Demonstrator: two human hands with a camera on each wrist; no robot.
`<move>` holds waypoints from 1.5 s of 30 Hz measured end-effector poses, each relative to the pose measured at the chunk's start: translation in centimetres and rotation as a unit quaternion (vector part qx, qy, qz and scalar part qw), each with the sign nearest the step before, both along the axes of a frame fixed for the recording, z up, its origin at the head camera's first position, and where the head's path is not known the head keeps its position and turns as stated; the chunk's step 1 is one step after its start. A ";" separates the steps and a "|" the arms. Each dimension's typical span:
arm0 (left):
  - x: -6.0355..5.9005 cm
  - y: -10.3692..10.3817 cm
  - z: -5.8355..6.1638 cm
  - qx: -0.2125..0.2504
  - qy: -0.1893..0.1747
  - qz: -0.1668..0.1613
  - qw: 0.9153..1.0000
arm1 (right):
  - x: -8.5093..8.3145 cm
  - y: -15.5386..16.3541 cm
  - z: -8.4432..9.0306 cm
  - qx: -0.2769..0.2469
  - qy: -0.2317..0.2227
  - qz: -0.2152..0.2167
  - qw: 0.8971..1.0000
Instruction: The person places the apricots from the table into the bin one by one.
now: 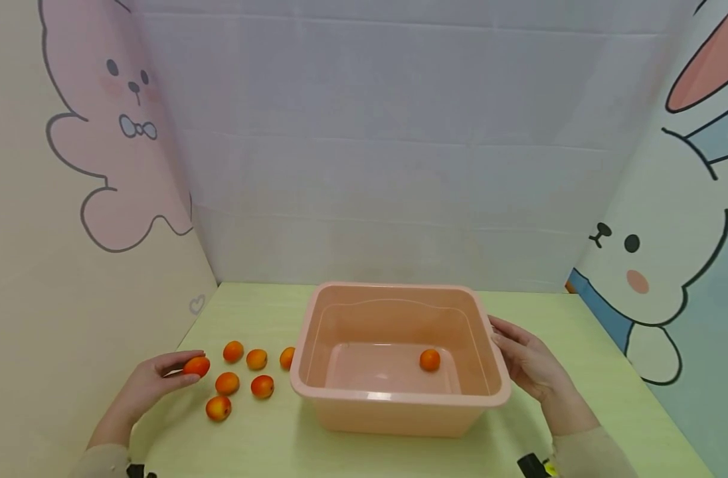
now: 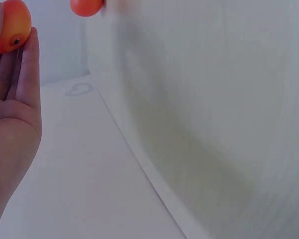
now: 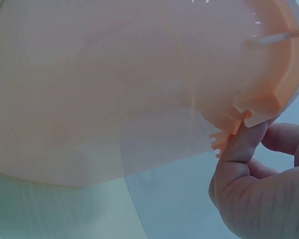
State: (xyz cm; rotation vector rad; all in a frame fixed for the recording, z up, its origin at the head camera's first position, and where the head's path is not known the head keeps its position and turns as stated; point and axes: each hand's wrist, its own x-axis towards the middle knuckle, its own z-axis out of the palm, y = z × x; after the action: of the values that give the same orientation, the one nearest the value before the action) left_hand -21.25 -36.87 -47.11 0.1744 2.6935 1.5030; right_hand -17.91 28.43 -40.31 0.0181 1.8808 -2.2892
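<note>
A pink plastic tub [image 1: 400,405] stands on the green table, with one orange fruit [image 1: 430,360] lying inside it. My right hand [image 1: 522,362] holds the tub's right rim; in the right wrist view the thumb [image 3: 239,149] presses under the rim [image 3: 254,112]. My left hand [image 1: 161,378] pinches an orange fruit [image 1: 196,366] at its fingertips, left of the tub; the left wrist view shows this fruit [image 2: 12,25] against the fingers [image 2: 20,74]. Several more orange fruits [image 1: 244,375] lie loose on the table between my left hand and the tub.
The green table [image 1: 262,438] is boxed in by a cartoon-printed wall on the left [image 1: 71,232], a pale back wall [image 1: 388,166], and a rabbit-printed wall on the right [image 1: 669,252]. Bare table lies in front of the tub.
</note>
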 end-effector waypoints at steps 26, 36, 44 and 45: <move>-3.7 9.7 7.4 0.040 0.074 -0.068 0.994 | 0.1 -0.1 -0.1 0.009 -0.005 -0.003 1.000; -5.1 14.1 10.4 0.051 0.079 -0.092 0.991 | 0.2 0.0 -0.5 -0.007 0.017 0.004 1.000; -6.1 17.2 13.2 0.071 0.100 -0.127 0.984 | 0.2 0.1 -0.4 -0.006 0.017 0.004 1.000; -6.3 17.6 13.5 0.073 0.101 -0.131 0.983 | 0.2 0.1 -0.4 -0.004 0.016 0.003 1.000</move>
State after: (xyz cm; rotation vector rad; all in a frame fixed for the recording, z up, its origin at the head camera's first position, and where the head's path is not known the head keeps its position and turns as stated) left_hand -27.51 -19.30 -33.62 0.6961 2.5710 1.6760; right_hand -17.75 28.50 -40.69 -0.0259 1.8829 -2.3067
